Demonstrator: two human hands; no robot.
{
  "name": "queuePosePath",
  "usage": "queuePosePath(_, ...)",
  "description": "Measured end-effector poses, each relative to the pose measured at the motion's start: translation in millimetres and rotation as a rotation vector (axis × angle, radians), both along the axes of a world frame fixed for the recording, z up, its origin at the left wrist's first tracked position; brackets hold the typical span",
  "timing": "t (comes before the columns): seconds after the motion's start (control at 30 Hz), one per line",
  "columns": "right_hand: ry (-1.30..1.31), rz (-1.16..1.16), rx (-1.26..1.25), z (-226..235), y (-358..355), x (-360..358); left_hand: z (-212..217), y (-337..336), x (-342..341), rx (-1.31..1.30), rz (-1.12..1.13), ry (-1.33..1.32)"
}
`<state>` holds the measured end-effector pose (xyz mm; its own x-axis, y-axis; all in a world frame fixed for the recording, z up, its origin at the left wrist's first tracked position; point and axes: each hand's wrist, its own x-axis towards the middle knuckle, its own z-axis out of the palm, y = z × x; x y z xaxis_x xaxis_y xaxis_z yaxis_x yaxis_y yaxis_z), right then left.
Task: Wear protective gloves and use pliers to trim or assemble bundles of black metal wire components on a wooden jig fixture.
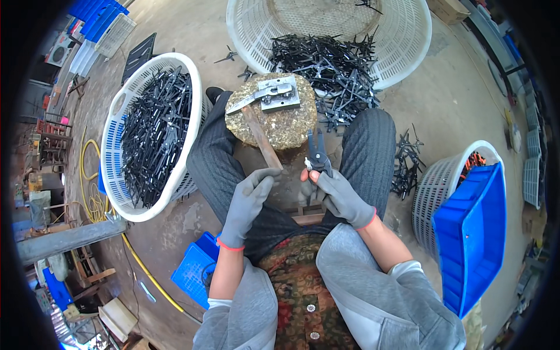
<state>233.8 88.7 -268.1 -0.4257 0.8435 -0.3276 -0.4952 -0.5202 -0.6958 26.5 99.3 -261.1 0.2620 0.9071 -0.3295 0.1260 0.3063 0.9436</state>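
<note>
My right hand (344, 195), in a grey glove, pinches a black pliers-like tool (318, 156) with its two prongs pointing away from me. A small silver fitting (308, 164) shows beside its pivot, by bare fingertips. My left hand (248, 204), also gloved, is curled at the end of a hammer's wooden handle (262, 137); whether it grips anything is hidden. The hammer's metal head (241, 104) lies on a round stone-like block (300, 122) between my knees. A steel fixture block (280, 96) with a metal piece sits on top.
A white basket (108, 169) full of black metal parts stands left. Ahead, a larger tipped basket (417, 44) spills similar parts (332, 70) onto the floor. Loose parts (408, 163) lie right, near a white basket (426, 204) and blue bin (475, 239). A yellow hose (151, 280) runs at left.
</note>
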Motion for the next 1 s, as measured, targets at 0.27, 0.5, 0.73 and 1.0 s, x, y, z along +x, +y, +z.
queuePosePath(0.27, 0.064, 0.206, -0.075, -12.0, -6.9, 2.7, -2.5, 5.4, 20.4, 0.017, -0.225, -0.139)
queuePosePath(0.5, -0.237, 0.447, 0.042, -11.4, -0.1, 5.9, 5.7, 5.2, 22.7, -0.139, -0.239, -0.353)
queuePosePath(0.73, -0.263, 0.461, -0.005, -14.2, 4.1, 6.7, -11.0, 4.1, 25.3, -0.266, -0.160, -0.446)
queuePosePath(1.0, -0.654, 0.161, 0.128, -20.8, 69.9, 7.2, -25.6, 19.9, 22.5, -0.062, -0.002, -0.178)
